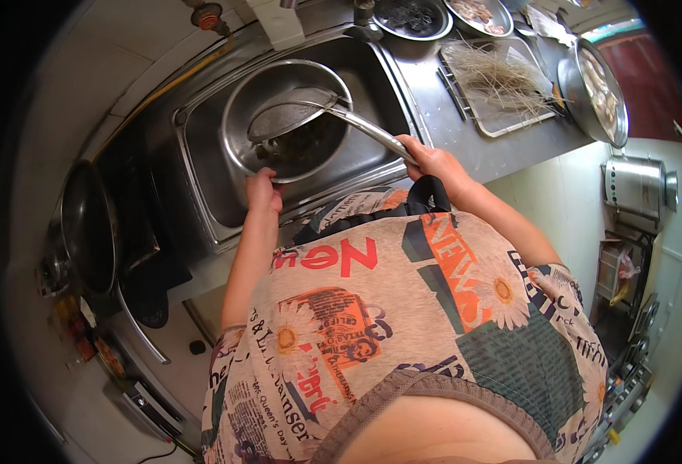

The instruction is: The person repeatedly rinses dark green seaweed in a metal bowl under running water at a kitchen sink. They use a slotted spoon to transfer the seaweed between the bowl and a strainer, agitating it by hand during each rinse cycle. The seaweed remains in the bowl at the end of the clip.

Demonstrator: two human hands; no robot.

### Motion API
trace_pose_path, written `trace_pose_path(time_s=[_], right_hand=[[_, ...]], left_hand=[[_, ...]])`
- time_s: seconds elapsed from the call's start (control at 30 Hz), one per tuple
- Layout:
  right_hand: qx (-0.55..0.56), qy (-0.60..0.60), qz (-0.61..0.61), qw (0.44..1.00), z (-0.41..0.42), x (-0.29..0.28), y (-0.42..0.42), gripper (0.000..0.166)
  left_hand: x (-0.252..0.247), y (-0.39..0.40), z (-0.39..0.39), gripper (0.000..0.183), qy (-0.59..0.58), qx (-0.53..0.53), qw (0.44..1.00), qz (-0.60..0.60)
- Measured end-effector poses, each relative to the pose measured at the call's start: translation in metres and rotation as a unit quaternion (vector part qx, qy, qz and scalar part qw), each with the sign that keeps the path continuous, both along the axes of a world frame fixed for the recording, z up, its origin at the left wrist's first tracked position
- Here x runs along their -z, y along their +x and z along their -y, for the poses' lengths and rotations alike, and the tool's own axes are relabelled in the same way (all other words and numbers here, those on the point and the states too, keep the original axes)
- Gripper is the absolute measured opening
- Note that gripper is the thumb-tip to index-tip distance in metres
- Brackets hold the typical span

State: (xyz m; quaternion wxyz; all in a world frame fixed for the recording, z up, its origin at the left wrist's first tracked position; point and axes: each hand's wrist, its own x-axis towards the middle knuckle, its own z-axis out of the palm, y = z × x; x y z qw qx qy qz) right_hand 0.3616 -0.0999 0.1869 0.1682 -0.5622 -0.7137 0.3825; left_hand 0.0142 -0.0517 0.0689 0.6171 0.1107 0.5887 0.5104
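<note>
My left hand (266,188) grips the near rim of a round steel basin (232,130), which is in the stainless steel sink (201,209). The fingers of my right hand (431,162) are closed around the long metal handle of a fine-mesh strainer (294,113). The strainer's round mesh head lies over the basin, near its far side. Below the mesh, some dark, wet-looking pieces show in the bottom of the basin; what they are I cannot tell.
Right of the sink, a metal tray (491,130) bears dry, thin noodle-like strands (500,78). Behind it stand bowls of dark strands (413,20) and raw meat (480,14). A large bowl (622,124) of pale pieces is at the counter's right edge. A wok (88,229) stands at left.
</note>
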Motion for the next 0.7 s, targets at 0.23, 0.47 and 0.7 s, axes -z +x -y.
trace_pose_path(time_s=[0.23,0.47,0.7], right_hand=[[0.072,-0.016,-0.083,0.994,-0.004,0.001,-0.002,0.041],[0.158,0.018,-0.041,0.986,-0.016,0.042,0.01,0.04],[0.143,-0.005,0.141,0.98,-0.031,0.076,0.003,0.049]], left_hand=[[-0.011,-0.002,0.021,0.012,-0.034,-0.012,0.999,-0.033],[-0.007,-0.016,0.025,0.025,-0.035,-0.02,0.997,-0.06],[0.014,-0.041,0.039,0.03,-0.026,-0.054,0.998,0.002]])
